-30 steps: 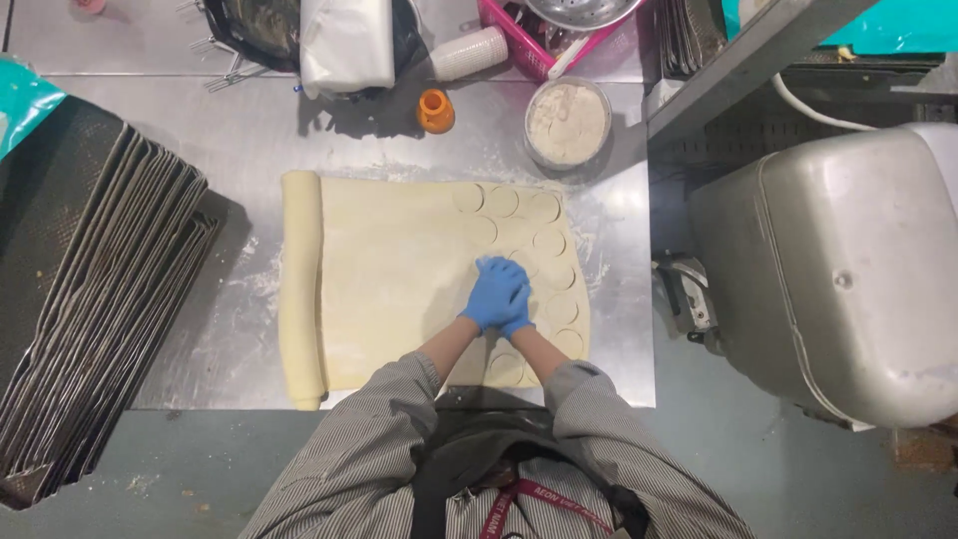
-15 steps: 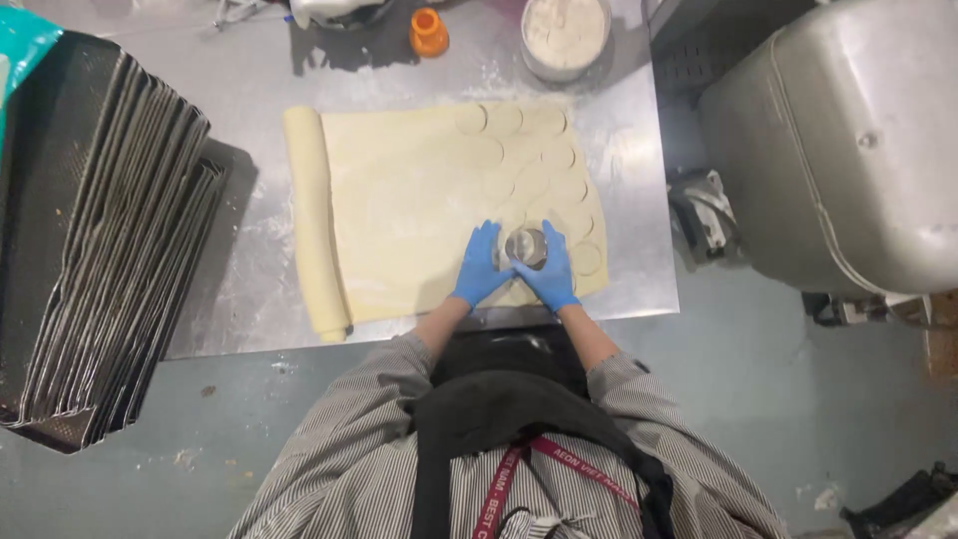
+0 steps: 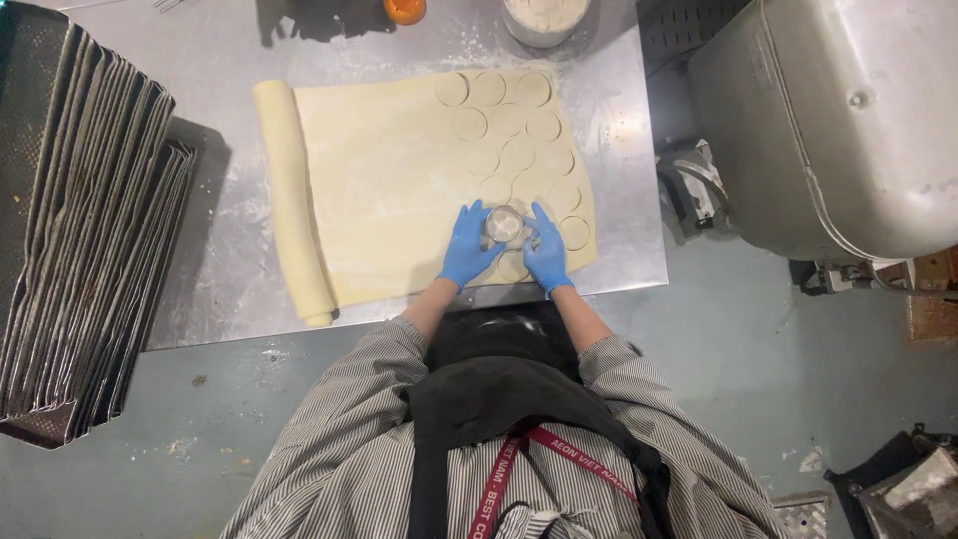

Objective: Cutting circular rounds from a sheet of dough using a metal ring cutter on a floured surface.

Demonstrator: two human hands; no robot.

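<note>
Gloved fingers (image 3: 477, 238) of both hands gripping metal cutter (image 3: 504, 224), floured tub (image 3: 545, 15) beyond dough (image 3: 399, 190)

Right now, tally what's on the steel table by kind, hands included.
Blue-gloved hands: 2 (left, right)
Round metal cutter: 1
Pale dough sheet, rolled at one edge: 1
Orange cup: 1
Round flour container: 1
Total: 6

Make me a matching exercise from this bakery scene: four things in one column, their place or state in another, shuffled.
Things:
1. round metal cutter
2. rolled-up dough edge
3. stacked dark trays
4. orange-capped bottle

Places or states:
A. at the table's far edge
B. between both gloved hands
C. left of the table
D. along the sheet's left side

Pairs: 1-B, 2-D, 3-C, 4-A
</note>
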